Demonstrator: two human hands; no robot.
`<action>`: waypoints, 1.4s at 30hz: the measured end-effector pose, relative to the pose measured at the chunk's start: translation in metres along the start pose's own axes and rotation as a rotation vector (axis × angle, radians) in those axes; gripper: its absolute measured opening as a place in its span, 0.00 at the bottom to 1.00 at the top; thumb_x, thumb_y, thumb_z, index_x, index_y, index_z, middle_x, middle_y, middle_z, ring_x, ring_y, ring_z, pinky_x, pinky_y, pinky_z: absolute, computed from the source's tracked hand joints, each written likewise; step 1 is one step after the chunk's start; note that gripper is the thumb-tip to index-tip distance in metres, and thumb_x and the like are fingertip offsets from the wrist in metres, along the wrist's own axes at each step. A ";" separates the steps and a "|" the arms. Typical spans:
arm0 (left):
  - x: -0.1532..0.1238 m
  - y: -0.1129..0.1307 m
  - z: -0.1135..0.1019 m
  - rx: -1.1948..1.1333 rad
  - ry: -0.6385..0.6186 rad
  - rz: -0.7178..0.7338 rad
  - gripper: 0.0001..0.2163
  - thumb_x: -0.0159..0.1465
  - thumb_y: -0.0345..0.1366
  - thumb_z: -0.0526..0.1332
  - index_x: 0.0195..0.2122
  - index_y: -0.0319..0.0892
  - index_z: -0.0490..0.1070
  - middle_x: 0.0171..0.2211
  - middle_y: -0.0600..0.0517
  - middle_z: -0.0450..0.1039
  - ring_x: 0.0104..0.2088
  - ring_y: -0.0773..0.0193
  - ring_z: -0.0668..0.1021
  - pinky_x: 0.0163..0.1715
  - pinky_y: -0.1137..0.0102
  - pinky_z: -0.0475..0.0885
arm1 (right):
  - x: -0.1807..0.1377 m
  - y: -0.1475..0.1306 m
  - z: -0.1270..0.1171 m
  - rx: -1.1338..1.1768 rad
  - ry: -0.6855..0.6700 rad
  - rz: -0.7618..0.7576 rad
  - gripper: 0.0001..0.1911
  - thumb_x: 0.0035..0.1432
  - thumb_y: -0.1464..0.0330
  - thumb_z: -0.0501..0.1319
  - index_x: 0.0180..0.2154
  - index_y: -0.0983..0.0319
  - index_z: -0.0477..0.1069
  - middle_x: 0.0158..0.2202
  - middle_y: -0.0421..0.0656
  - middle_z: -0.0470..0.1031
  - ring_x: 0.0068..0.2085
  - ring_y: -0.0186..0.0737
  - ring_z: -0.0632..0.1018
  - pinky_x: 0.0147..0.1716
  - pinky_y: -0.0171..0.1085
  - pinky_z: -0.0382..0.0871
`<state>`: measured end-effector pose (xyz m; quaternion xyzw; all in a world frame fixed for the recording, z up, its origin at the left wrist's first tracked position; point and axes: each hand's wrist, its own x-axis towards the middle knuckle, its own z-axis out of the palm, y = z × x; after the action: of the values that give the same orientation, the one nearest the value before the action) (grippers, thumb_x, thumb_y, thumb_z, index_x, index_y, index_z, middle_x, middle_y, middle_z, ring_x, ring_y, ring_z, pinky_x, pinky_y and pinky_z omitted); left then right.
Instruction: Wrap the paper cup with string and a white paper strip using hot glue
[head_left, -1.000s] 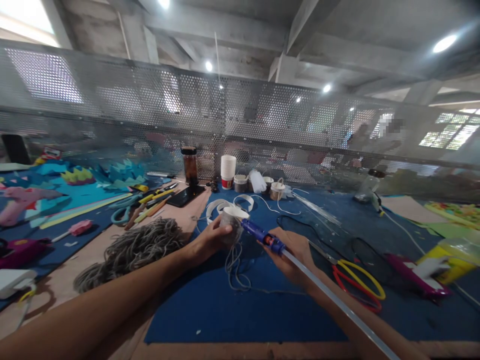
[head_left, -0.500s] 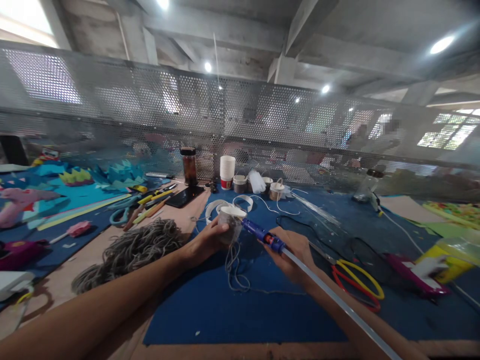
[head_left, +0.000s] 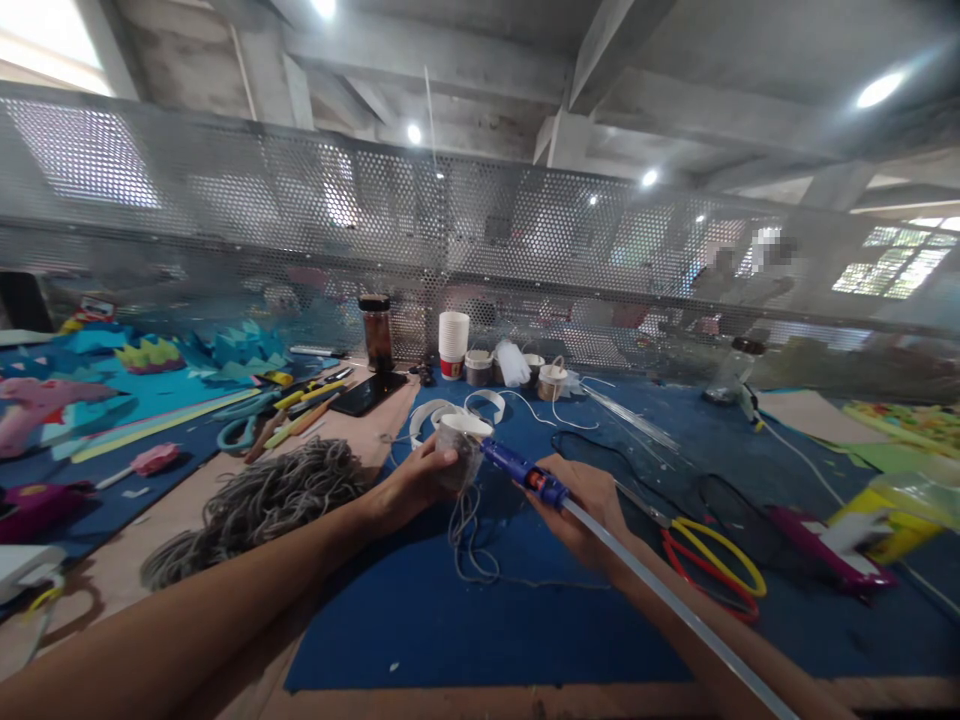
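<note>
My left hand point(head_left: 417, 478) is wrapped round a white paper cup point(head_left: 459, 443) partly bound with grey cord, held just above the blue felt mat point(head_left: 495, 620). My right hand point(head_left: 581, 505) grips a blue glue gun point(head_left: 523, 471) with a long clear glue stick point(head_left: 675, 610) trailing back along my forearm. The gun's nozzle points at the side of the cup. A loose grey cord point(head_left: 469, 540) hangs from the cup and coils on the mat.
A heap of grey cord point(head_left: 262, 500) lies to the left. Yellow-and-red scissors point(head_left: 712, 565) and a magenta glue gun point(head_left: 825, 545) lie to the right. Stacked paper cups point(head_left: 454, 343), a dark jar point(head_left: 377, 330), small wrapped cups and a phone point(head_left: 361, 394) stand before a perforated metal screen point(head_left: 300, 230). Coloured felt cutouts point(head_left: 150, 375) fill the far left.
</note>
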<state>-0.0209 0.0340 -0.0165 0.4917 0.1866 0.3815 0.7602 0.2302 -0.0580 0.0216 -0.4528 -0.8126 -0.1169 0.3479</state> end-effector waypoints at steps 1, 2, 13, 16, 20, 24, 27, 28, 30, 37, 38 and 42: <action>0.000 0.000 0.000 0.001 0.004 0.000 0.18 0.62 0.40 0.66 0.53 0.46 0.70 0.43 0.48 0.73 0.36 0.63 0.75 0.32 0.71 0.70 | 0.000 0.000 0.000 -0.002 0.007 -0.003 0.05 0.64 0.66 0.60 0.36 0.61 0.70 0.27 0.39 0.74 0.27 0.37 0.73 0.29 0.34 0.56; 0.000 0.000 0.001 0.003 0.007 0.002 0.19 0.62 0.41 0.66 0.54 0.45 0.70 0.43 0.48 0.73 0.36 0.63 0.75 0.32 0.71 0.70 | 0.000 0.000 0.000 -0.003 0.013 -0.003 0.05 0.64 0.66 0.60 0.36 0.61 0.70 0.27 0.39 0.74 0.27 0.37 0.73 0.29 0.34 0.56; -0.001 0.001 -0.001 -0.004 0.002 -0.002 0.19 0.62 0.43 0.66 0.52 0.42 0.72 0.45 0.44 0.74 0.39 0.60 0.75 0.31 0.71 0.69 | 0.001 0.000 -0.002 0.019 0.033 0.010 0.06 0.65 0.65 0.59 0.36 0.61 0.70 0.24 0.38 0.72 0.25 0.35 0.71 0.28 0.33 0.55; -0.001 0.001 -0.001 -0.014 0.003 -0.008 0.19 0.62 0.42 0.65 0.53 0.43 0.71 0.44 0.45 0.75 0.38 0.60 0.75 0.30 0.71 0.68 | 0.001 0.000 -0.003 0.030 0.038 0.005 0.06 0.65 0.66 0.59 0.35 0.61 0.69 0.24 0.38 0.72 0.24 0.34 0.70 0.27 0.33 0.55; -0.002 0.001 -0.001 -0.038 -0.015 -0.002 0.18 0.64 0.41 0.63 0.54 0.43 0.71 0.44 0.45 0.75 0.39 0.60 0.75 0.31 0.71 0.68 | 0.002 0.000 -0.003 0.008 0.039 0.002 0.06 0.65 0.66 0.59 0.35 0.60 0.69 0.24 0.38 0.72 0.25 0.35 0.71 0.28 0.34 0.55; -0.002 0.001 -0.001 -0.059 -0.023 0.000 0.18 0.65 0.41 0.62 0.55 0.43 0.70 0.44 0.45 0.76 0.39 0.60 0.76 0.31 0.71 0.68 | 0.001 0.001 -0.002 -0.028 0.034 0.007 0.06 0.65 0.66 0.59 0.35 0.60 0.69 0.24 0.38 0.71 0.25 0.35 0.71 0.28 0.34 0.55; -0.002 0.001 -0.002 -0.065 -0.019 -0.013 0.19 0.65 0.41 0.62 0.55 0.43 0.70 0.44 0.44 0.76 0.39 0.59 0.77 0.31 0.71 0.68 | 0.001 0.002 -0.002 -0.024 0.036 0.004 0.06 0.65 0.66 0.58 0.35 0.60 0.69 0.24 0.38 0.71 0.24 0.35 0.71 0.27 0.34 0.55; -0.002 0.001 -0.002 -0.066 -0.022 -0.016 0.19 0.65 0.42 0.62 0.56 0.43 0.70 0.45 0.44 0.76 0.40 0.58 0.77 0.31 0.71 0.68 | 0.002 0.002 -0.002 -0.023 0.041 0.005 0.06 0.65 0.66 0.58 0.35 0.60 0.69 0.24 0.38 0.71 0.24 0.35 0.71 0.27 0.34 0.55; -0.002 0.001 -0.004 -0.068 -0.035 -0.021 0.18 0.66 0.42 0.61 0.56 0.43 0.70 0.45 0.44 0.76 0.41 0.58 0.77 0.32 0.70 0.69 | 0.002 0.001 -0.003 -0.019 0.043 0.013 0.06 0.65 0.66 0.59 0.35 0.60 0.69 0.24 0.37 0.70 0.24 0.35 0.70 0.27 0.34 0.54; -0.004 0.001 -0.006 -0.084 -0.081 -0.018 0.17 0.67 0.40 0.58 0.56 0.43 0.71 0.42 0.45 0.77 0.40 0.58 0.77 0.34 0.69 0.70 | 0.003 0.000 -0.005 -0.013 0.052 0.039 0.07 0.65 0.65 0.59 0.34 0.60 0.70 0.23 0.37 0.71 0.23 0.34 0.70 0.27 0.33 0.55; -0.004 0.001 -0.006 -0.089 -0.082 -0.018 0.17 0.67 0.40 0.58 0.55 0.43 0.71 0.42 0.45 0.77 0.41 0.58 0.77 0.34 0.69 0.70 | 0.003 0.000 -0.005 -0.013 0.056 0.032 0.07 0.65 0.65 0.59 0.34 0.60 0.70 0.23 0.38 0.71 0.24 0.34 0.70 0.27 0.33 0.55; -0.003 0.000 -0.008 -0.115 -0.085 -0.017 0.16 0.67 0.40 0.58 0.54 0.42 0.73 0.42 0.45 0.77 0.40 0.58 0.78 0.34 0.68 0.71 | 0.002 0.001 -0.003 -0.011 0.053 0.001 0.07 0.65 0.65 0.58 0.35 0.60 0.69 0.25 0.39 0.73 0.25 0.35 0.72 0.28 0.33 0.56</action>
<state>-0.0280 0.0367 -0.0204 0.4614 0.1359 0.3640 0.7976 0.2317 -0.0581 0.0250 -0.4517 -0.8022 -0.1331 0.3671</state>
